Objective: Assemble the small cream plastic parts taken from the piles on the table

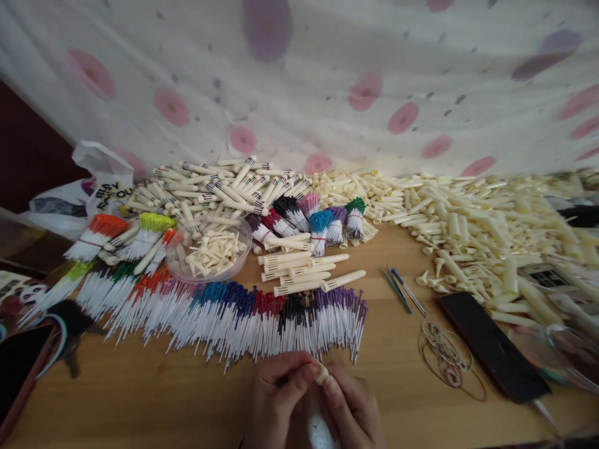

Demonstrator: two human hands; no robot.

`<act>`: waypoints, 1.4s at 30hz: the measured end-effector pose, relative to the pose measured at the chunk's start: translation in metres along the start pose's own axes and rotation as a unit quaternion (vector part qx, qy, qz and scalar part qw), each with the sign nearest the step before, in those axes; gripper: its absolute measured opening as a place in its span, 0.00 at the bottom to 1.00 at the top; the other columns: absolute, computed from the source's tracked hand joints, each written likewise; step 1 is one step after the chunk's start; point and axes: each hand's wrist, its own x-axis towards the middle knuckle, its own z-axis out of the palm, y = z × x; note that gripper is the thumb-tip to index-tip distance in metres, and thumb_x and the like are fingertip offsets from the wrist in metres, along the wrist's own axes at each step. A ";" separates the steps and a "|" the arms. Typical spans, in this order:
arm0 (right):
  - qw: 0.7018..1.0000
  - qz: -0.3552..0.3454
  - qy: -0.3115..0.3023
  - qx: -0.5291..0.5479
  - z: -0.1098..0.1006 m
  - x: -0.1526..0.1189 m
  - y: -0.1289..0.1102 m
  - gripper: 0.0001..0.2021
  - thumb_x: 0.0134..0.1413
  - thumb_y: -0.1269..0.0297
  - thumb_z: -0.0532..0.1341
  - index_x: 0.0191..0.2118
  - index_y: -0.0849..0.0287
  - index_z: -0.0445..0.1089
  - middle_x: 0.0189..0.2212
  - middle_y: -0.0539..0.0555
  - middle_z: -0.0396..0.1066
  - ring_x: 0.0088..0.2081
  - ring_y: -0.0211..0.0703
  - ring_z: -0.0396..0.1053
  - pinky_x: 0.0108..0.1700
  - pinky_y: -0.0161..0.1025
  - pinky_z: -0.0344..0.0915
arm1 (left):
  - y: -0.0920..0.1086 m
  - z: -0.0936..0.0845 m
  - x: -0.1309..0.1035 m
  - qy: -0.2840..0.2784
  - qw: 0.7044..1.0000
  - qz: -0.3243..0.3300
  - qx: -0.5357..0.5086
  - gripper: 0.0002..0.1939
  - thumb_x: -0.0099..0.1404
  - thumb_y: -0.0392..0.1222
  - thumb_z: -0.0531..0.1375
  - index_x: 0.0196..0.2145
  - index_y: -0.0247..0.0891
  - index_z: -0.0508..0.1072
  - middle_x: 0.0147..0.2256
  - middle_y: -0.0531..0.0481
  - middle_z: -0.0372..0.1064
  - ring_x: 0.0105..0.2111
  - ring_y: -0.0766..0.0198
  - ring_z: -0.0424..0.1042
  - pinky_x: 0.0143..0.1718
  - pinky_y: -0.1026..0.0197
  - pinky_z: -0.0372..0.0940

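Observation:
At the bottom middle, my left hand and my right hand meet, fingertips pinched round a small cream plastic piece. Below it, between the palms, shows a whitish, blurred object; what it is I cannot tell. Just beyond my hands lies a long row of thin white refills with coloured ends, grouped by colour. Behind the row are several cream pen barrels and a round clear tub of small cream parts. Banded refill bundles lie behind the barrels.
Cream pen parts are heaped at the back right, assembled-looking pens at the back left. Tweezers, rubber bands and a black phone lie right on the wooden table. Keys lie left.

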 end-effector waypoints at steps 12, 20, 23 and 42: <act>0.998 0.001 -0.028 0.048 -0.004 0.002 0.007 0.20 0.68 0.47 0.48 0.42 0.54 0.71 0.32 0.53 0.70 0.34 0.44 0.69 0.37 0.36 0.66 | -0.006 0.005 0.004 -0.071 0.996 -0.015 0.056 0.22 0.48 0.60 0.71 0.37 0.44 0.84 0.28 0.48 0.79 0.31 0.58 0.75 0.36 0.62 0.69; 0.980 -0.124 -0.042 -0.148 -0.033 0.005 -0.004 0.10 0.66 0.55 0.54 0.43 0.54 0.66 0.33 0.52 0.70 0.32 0.43 0.69 0.34 0.35 0.64 | 0.015 -0.011 -0.004 -0.109 0.955 0.110 0.254 0.13 0.61 0.56 0.63 0.36 0.49 0.83 0.33 0.48 0.81 0.32 0.57 0.76 0.35 0.62 0.67; 0.963 -0.156 -0.060 -0.214 -0.038 0.006 -0.012 0.03 0.64 0.63 0.55 0.39 0.55 0.64 0.32 0.52 0.70 0.31 0.42 0.69 0.33 0.35 0.63 | 0.028 -0.015 -0.006 -0.187 0.900 0.175 0.353 0.08 0.64 0.46 0.62 0.39 0.50 0.82 0.32 0.49 0.80 0.30 0.57 0.76 0.33 0.63 0.65; 0.954 -0.216 -0.006 -0.209 -0.018 0.004 -0.004 0.09 0.64 0.73 0.48 0.38 0.55 0.62 0.26 0.49 0.63 0.26 0.41 0.65 0.28 0.36 0.59 | -0.001 0.005 -0.009 -0.048 0.997 -0.053 0.042 0.31 0.52 0.71 0.61 0.18 0.40 0.60 0.17 0.59 0.48 0.19 0.70 0.48 0.20 0.66 0.48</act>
